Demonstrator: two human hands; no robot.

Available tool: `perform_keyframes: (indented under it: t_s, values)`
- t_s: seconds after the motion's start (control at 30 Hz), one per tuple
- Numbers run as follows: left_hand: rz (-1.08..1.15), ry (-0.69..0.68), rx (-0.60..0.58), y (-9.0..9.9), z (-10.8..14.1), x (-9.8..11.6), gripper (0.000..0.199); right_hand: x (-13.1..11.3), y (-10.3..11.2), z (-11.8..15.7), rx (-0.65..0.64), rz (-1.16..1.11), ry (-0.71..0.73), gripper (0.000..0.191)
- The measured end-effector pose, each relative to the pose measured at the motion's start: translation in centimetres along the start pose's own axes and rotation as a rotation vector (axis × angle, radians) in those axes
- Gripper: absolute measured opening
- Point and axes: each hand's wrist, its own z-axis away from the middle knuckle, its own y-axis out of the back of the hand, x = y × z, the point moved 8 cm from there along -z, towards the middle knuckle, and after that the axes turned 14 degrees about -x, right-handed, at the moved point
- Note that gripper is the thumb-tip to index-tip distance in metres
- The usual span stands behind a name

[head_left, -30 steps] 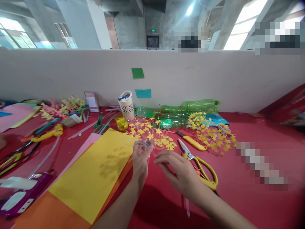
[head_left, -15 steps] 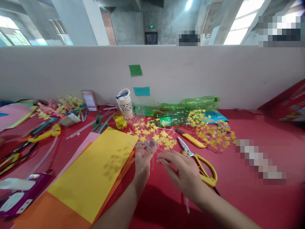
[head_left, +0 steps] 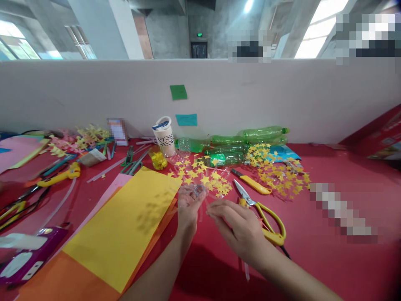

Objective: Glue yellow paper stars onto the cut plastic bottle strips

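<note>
Two bare hands are over the middle of the red desk (head_left: pixel 200 263). Left hand (head_left: pixel 189 207): palm turned up, thumb and fingers closed around a clear plastic piece (head_left: pixel 199 191). The piece sits at the thumb tip, midway along the desk. Yellow stars (head_left: pixel 204 179) spread out just beyond it on the side toward the far edge, with clear strips among them; the joins are too fine to make out.

Right hand (head_left: pixel 236 223): just beside the left, back of hand up, fingers bent and together, fingertips pointing at the left hand. Whether they pinch a thin clear strip, cannot tell.

Surroundings: the scissors (head_left: pixel 272 223) lie partly behind the right hand, blades pointing toward the far edge. The box cutter (head_left: pixel 255 184) lies just beyond their tips. A second bunch of yellow stars (head_left: pixel 290 182) rests farther right, nearer the far edge. Several green bottles (head_left: pixel 266 133) lie on their sides along that edge; the white cup (head_left: pixel 164 141) stands upright at their left end. The yellow paper (head_left: pixel 125 230) lies left of the left hand, overlapping orange paper (head_left: pixel 75 278) toward the near left corner.
</note>
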Motion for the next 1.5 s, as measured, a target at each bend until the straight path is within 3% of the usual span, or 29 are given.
perform_keyframes:
  t_s: [0.27,0.53,0.93,1.13,1.27,1.37,1.5]
  values:
    - [0.066,0.024,0.030,0.0,0.0,0.0,0.032,0.6,-0.1,-0.1,-0.004,-0.064,-0.080,0.015]
    - [0.107,0.101,-0.011,-0.5,0.3,-1.5,0.034,0.2,1.1,0.3,0.109,-0.005,-0.043,0.020]
    - [0.093,0.020,0.107,0.3,-0.2,1.0,0.040,-0.3,0.0,-0.1,0.012,0.137,-0.080,0.033]
    - [0.113,-0.015,0.061,0.2,-0.3,1.3,0.039,-1.0,2.3,0.7,0.106,0.133,-0.049,0.037]
    - [0.105,-0.022,0.058,0.4,-0.3,1.2,0.037,-1.7,3.7,1.2,0.161,0.162,-0.035,0.028]
    - [0.104,-0.032,0.063,0.3,-0.2,1.2,0.036,-0.9,2.4,0.7,0.070,0.139,-0.117,0.020]
    - [0.091,-0.026,0.073,0.0,0.0,1.2,0.038,0.8,-0.4,0.0,-0.041,0.082,-0.214,0.029]
